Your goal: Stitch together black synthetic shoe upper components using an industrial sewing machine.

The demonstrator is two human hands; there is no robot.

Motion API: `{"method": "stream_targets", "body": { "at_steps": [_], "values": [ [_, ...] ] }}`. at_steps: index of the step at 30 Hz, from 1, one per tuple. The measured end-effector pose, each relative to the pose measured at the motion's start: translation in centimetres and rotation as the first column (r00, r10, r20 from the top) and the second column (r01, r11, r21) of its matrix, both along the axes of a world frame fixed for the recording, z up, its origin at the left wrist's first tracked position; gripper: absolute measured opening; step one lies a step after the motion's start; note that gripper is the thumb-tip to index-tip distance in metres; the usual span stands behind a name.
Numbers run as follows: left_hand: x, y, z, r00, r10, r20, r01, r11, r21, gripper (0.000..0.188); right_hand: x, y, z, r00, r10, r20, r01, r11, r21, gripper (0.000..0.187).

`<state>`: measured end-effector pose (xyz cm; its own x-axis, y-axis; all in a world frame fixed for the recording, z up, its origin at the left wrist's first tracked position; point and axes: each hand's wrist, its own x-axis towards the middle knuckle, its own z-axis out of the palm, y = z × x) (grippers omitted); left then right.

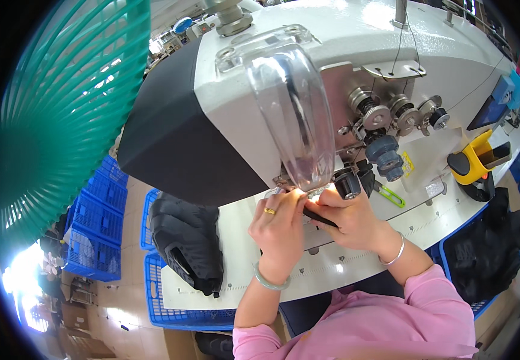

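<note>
Head view, only one I've got: black piece is up at the front of the sewing machine, just under the clear guard, mostly covered by fingers. Right hand pinches it, thumb on top, other fingers curled beneath. Left hand has its fingers bent inward, tips close together at the piece's far end; guard and glare hide the contact, so I can't tell if they grip. Handling, my guess: light, thin, bendy rather than stiff, not fragile, likely to flex or skew if held by one end only. Slipperiness I can't judge. I'd take hold at the near edge with the right, flat thumb-and-finger pinch, and steady the far end with the left. Similar-coloured black item sits on the white worktop, left of the hands.
</note>
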<state>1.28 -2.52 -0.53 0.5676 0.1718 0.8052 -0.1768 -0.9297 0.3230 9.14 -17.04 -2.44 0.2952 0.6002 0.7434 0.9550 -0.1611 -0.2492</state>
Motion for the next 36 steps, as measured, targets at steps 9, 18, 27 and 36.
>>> {"method": "stream_targets", "body": {
  "at_steps": [9,18,27,36],
  "values": [
    [-1.4,1.5,0.2,0.992,-0.102,-0.072,0.121,0.929,0.350,0.030,-0.1,-1.5,0.0,0.997,-0.041,0.069,0.050,0.989,-0.140,0.029],
    [-1.2,1.0,1.3,0.985,-0.096,-0.140,0.140,0.926,0.350,0.026,-0.3,-1.6,0.0,0.983,-0.033,0.180,0.050,0.994,-0.093,0.022],
    [-1.3,1.5,1.7,0.979,-0.116,-0.167,0.167,0.926,0.339,0.031,-0.8,-1.2,-0.3,0.990,-0.085,0.116,0.091,0.995,-0.043,0.038],
    [-0.5,1.8,0.8,0.978,-0.177,-0.110,0.173,0.984,-0.043,0.028,-0.2,-0.4,0.5,1.000,-0.006,0.018,0.006,1.000,-0.026,0.030]
  ]
}}
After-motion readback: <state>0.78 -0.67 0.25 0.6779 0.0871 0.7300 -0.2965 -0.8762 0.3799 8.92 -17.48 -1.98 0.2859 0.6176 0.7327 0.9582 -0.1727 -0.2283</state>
